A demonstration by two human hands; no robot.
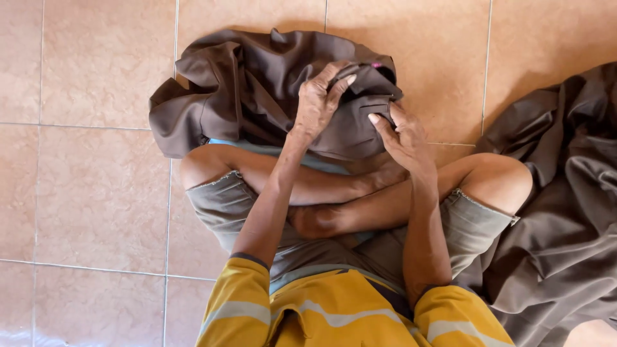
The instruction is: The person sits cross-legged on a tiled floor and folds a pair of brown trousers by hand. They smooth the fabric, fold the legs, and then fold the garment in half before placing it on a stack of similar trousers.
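Two hands on one piece of cloth. Your left hand [319,101] is curled over the top of the brown garment [257,90], fingers bent down and closed on a raised fold near its right edge. Your right hand [402,138] comes in from the right; thumb and forefinger are pinched shut on the same fold, at a stitched seam or pocket edge just below the left hand. The hands are just beside each other; whether they touch, can't tell.

A small pink tag [376,65] shows at the top of the fold, just right of your left fingertips.

The garment sits bunched on the tiled floor [96,193] in front of your crossed legs [334,193], its near edge draped over your shins. Most of the bulk lies to the left of your hands, crumpled, with a flat panel at lower left.

You're seated cross-legged, in grey-green shorts [225,205] and yellow sleeves [239,302] with pale stripes. Forearms run up from the bottom of the view to the garment.

A second pile of dark brown fabric [565,212] lies on the floor at your right, touching your right knee, well apart from the garment in hand.
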